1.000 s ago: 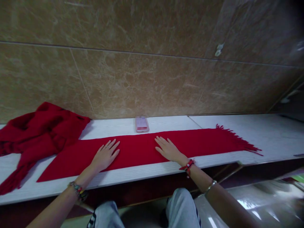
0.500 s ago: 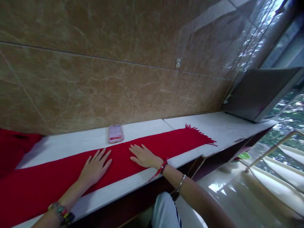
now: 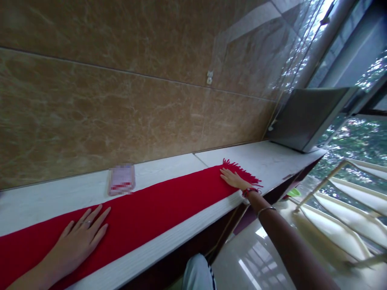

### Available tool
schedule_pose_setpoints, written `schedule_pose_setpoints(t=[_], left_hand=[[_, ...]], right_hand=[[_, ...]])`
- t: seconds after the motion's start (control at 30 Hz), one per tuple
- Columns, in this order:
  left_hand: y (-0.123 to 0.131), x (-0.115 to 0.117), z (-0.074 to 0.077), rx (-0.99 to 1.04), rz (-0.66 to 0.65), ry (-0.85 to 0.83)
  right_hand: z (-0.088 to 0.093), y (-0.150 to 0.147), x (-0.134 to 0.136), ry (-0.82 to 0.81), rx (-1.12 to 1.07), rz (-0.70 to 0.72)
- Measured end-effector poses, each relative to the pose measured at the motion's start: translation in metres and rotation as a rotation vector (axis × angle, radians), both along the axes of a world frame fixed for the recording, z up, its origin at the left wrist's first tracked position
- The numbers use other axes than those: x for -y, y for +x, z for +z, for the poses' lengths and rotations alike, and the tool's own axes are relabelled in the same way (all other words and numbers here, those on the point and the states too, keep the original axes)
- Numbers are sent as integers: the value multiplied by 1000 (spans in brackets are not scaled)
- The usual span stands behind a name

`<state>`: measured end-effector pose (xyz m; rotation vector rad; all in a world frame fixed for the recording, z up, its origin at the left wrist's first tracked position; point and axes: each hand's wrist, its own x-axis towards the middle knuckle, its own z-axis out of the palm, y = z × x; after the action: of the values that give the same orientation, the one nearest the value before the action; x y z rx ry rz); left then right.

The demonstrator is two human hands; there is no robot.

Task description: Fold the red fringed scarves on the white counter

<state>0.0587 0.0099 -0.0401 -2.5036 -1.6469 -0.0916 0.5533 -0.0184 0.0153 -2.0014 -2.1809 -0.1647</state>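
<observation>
A long red scarf (image 3: 169,201) lies flat along the white counter, and its fringed end (image 3: 242,172) points to the right. My left hand (image 3: 80,237) rests palm down on the scarf at the lower left, fingers spread, with a ring on one finger. Over by the fringe, my right hand (image 3: 234,179) presses flat on the cloth, fingers stretched out. A red cord bracelet and a silver bangle circle the right wrist and forearm. The scarf's other end runs out of view at the left.
Behind the scarf, a small pinkish, blurred flat item (image 3: 121,180) lies on the white counter (image 3: 165,167) against the brown tiled wall (image 3: 121,117). A grey panel-like box (image 3: 308,117) stands at the counter's far right. A cream metal rack (image 3: 341,205) is on the floor.
My right hand has slid right along the scarf to its fringed end. My left hand has moved left, so the hands are farther apart. The view has shifted right; the red bundle at left is out of sight.
</observation>
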Motion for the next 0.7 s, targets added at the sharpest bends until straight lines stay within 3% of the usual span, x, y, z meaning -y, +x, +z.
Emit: schedule_pose_setpoints(t=[0.1,0.23,0.33,0.5,0.6,0.7], left_hand=[[43,-8,6,3,-46,22],[132,-14,17,62,-214,-5],[170,-14,20,70,-251,-77],[165,-15,14,50,-284,-86],[160,-14,14,38,-274,-80],[162,-13,14,40,-274,-85]], right_hand=[[-4,-20,-11,8,-14,53],[-20,-61,-30,-23,-14,198],[-27,-60,-37,-70,2,325],[-16,13,-26,21,16,0],[-6,54,-19,51,31,-88],[-3,73,-15,88,48,-163]])
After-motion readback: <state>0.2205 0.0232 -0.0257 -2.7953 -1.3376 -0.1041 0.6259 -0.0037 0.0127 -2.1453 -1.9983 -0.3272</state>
